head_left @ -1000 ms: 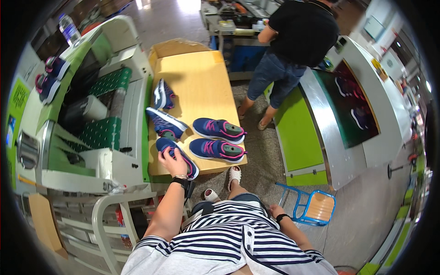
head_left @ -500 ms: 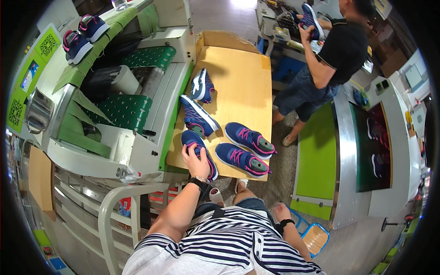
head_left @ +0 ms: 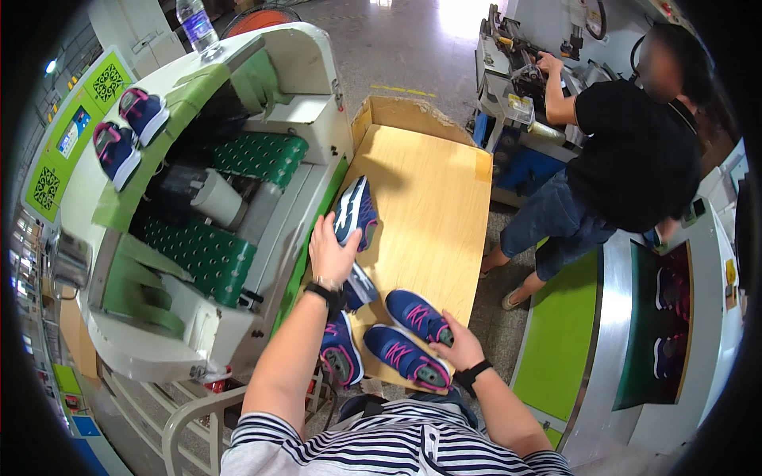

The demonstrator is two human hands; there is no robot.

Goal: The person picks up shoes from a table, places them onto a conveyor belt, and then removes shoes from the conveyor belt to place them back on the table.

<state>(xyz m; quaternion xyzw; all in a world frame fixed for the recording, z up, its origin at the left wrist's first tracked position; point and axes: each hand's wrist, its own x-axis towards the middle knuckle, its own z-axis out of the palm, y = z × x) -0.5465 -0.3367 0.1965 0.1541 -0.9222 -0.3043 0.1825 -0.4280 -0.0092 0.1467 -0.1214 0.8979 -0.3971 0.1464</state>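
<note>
Several navy sneakers with pink laces and linings are on the wooden tabletop (head_left: 429, 198). My left hand (head_left: 333, 254) grips the farthest sneaker (head_left: 361, 208), which lies on its side with its white sole facing left. Under my left wrist is another tipped sneaker (head_left: 361, 287), partly hidden. Nearer me stands an upright sneaker (head_left: 340, 357). On the right, my right hand (head_left: 462, 343) has thumb and fingers at the heel of an upright sneaker (head_left: 414, 312). Just left of that hand, another upright sneaker (head_left: 401, 355) points away from me.
A machine with a green perforated belt (head_left: 258, 159) stands left, two sneakers (head_left: 131, 131) and a water bottle (head_left: 197, 28) on top. A co-worker (head_left: 627, 151) in black stands at the right, by a bench. The machine (head_left: 667, 317) at right holds more sneakers.
My left hand has left the near sneaker and reached the farthest one. My right hand has come up from my side to a right-hand sneaker. The co-worker has turned, one arm toward the bench.
</note>
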